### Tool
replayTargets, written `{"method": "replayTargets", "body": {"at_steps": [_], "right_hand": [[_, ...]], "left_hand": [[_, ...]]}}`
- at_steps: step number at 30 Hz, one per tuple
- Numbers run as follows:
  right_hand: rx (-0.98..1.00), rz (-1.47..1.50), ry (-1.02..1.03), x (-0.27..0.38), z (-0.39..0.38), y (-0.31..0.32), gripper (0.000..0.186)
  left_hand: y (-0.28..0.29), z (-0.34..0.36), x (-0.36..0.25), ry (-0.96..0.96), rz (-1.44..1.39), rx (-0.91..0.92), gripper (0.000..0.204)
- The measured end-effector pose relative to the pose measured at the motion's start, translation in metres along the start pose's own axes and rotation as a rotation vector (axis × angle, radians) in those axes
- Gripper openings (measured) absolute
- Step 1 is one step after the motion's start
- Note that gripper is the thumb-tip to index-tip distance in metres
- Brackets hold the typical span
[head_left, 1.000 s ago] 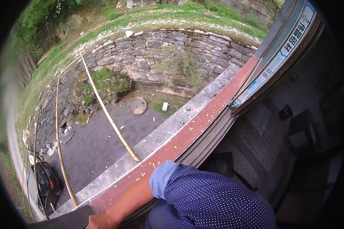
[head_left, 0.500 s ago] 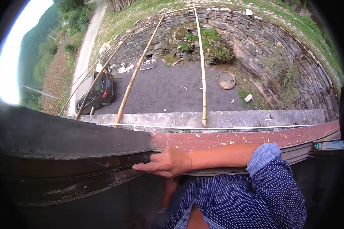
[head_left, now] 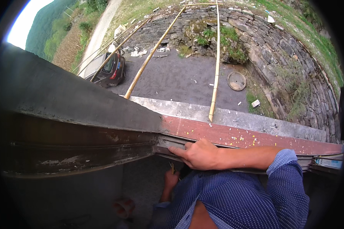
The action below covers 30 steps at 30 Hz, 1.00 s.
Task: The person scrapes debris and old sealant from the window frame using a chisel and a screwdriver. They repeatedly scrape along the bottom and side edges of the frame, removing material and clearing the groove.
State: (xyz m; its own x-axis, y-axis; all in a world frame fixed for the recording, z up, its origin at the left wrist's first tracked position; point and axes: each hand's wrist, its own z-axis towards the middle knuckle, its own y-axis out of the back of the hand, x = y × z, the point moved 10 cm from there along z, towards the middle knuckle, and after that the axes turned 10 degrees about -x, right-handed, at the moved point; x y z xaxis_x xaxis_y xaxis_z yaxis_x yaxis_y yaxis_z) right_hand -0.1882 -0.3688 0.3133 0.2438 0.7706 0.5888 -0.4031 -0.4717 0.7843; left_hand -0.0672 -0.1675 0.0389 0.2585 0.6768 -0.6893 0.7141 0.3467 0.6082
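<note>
My right hand [head_left: 202, 154] rests on the dark metal window frame [head_left: 237, 149] at its inner corner. Its index finger stretches left along the frame, and the other fingers curl over it. Lower down, inside the window, my left hand [head_left: 172, 178] is closed on a thin yellowish thing [head_left: 172, 166] whose kind I cannot make out. The reddish sill [head_left: 218, 133] beyond my right hand carries scattered white and yellow crumbs.
A dark grey wall edge [head_left: 72, 99] borders the opening on the left. Bamboo poles [head_left: 215, 76] lean outward from the ledge [head_left: 256, 122]. Far below are a parked car [head_left: 112, 72], a round lid [head_left: 237, 81] and a stone wall [head_left: 286, 49]. A reddish thing [head_left: 124, 208] lies blurred in the dark indoors.
The view has turned and shifted. My right hand has moved to the right along the frame, back to the corner. My left hand now shows more plainly, with the yellowish thing in it.
</note>
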Motion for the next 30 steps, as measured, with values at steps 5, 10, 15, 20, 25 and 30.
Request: {"method": "replayTargets", "body": {"at_steps": [5, 10, 15, 20, 25, 30], "right_hand": [[-0.060, 0.074, -0.017, 0.005, 0.003, 0.015, 0.043], [0.010, 0.031, -0.080, -0.005, 0.003, 0.008, 0.039], [-0.054, 0.062, -0.122, -0.012, 0.004, 0.034, 0.036], [-0.065, 0.120, -0.152, -0.018, 0.017, 0.039, 0.028], [-0.105, 0.128, -0.124, -0.030, 0.008, 0.033, 0.026], [-0.023, 0.090, -0.170, -0.036, -0.014, 0.044, 0.026]], "left_hand": [[0.002, -0.007, 0.015, 0.035, -0.083, -0.024, 0.021], [0.006, -0.007, 0.014, 0.010, 0.015, -0.041, 0.020], [0.011, -0.016, -0.002, 0.074, 0.014, -0.036, 0.020], [0.010, -0.016, 0.000, 0.096, 0.029, -0.037, 0.021], [0.012, -0.012, -0.001, 0.057, 0.069, -0.039, 0.022], [0.009, -0.010, 0.007, 0.080, 0.016, -0.045, 0.023]]}}
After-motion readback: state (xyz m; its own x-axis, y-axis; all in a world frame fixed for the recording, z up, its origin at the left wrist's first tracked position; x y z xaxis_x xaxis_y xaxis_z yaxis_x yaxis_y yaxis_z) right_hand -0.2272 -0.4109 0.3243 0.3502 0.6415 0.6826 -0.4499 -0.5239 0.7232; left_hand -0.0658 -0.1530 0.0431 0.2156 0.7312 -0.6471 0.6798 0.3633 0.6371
